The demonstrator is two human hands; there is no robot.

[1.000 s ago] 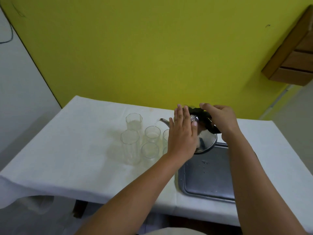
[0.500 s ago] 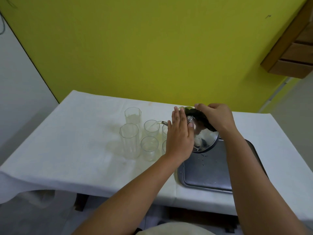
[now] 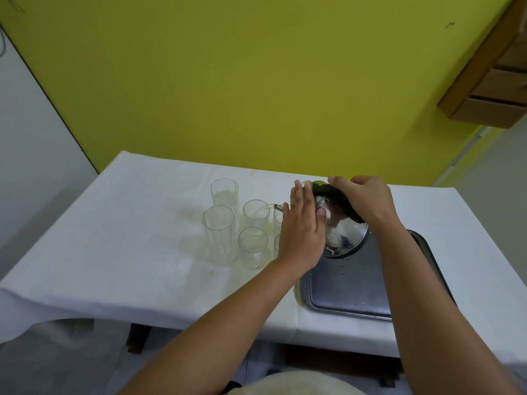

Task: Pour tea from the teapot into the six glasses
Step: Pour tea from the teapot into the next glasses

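Note:
My right hand (image 3: 366, 199) grips the dark handle of a shiny steel teapot (image 3: 343, 238), which is tipped steeply to the left. My left hand (image 3: 303, 226) lies flat, fingers together, against the pot's lid side. From the spout (image 3: 278, 207) a thin pale stream runs into a short glass (image 3: 255, 212) in the back row. In front of that glass stands another short glass (image 3: 253, 246). Two tall glasses stand to the left: one at the back (image 3: 224, 193), one nearer (image 3: 219, 233). Two more glasses are mostly hidden behind my left hand.
A steel tray (image 3: 350, 289) with water drops lies on the white tablecloth (image 3: 114, 252) under the teapot, near the table's front edge. A yellow wall rises behind the table. Wooden drawers (image 3: 493, 75) hang at the upper right.
The teapot has tilted further left and down, and tea now streams from the spout into the back short glass. Both hands stay on the pot.

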